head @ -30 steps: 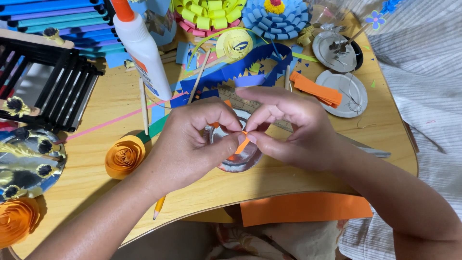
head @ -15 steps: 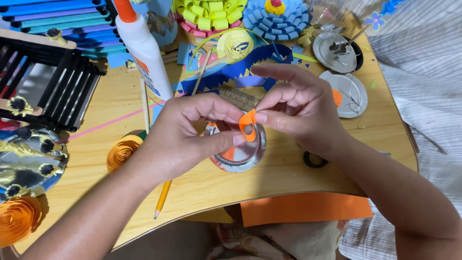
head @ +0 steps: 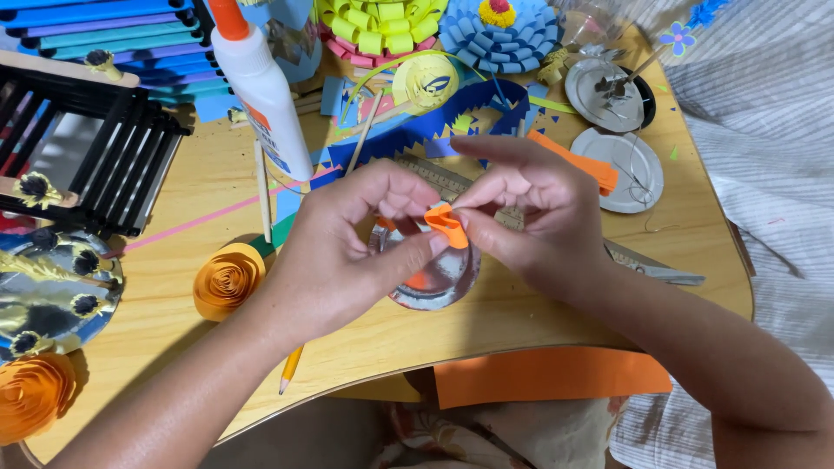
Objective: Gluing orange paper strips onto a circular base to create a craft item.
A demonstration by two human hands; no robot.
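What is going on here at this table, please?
A person is doing paper craft at a wooden table. The left hand and the right hand together pinch a small folded orange paper piece, held above a round metal lid. A white glue bottle stands behind, a rolled orange paper rose lies to the left, and a pencil lies near the table edge. A sheet of orange paper rests on the lap.

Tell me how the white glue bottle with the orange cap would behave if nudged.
The glue bottle is tall and narrow on a small base, so it would probably tip rather than slide. Its rounded body would likely roll once down, into the paper scraps beside it.
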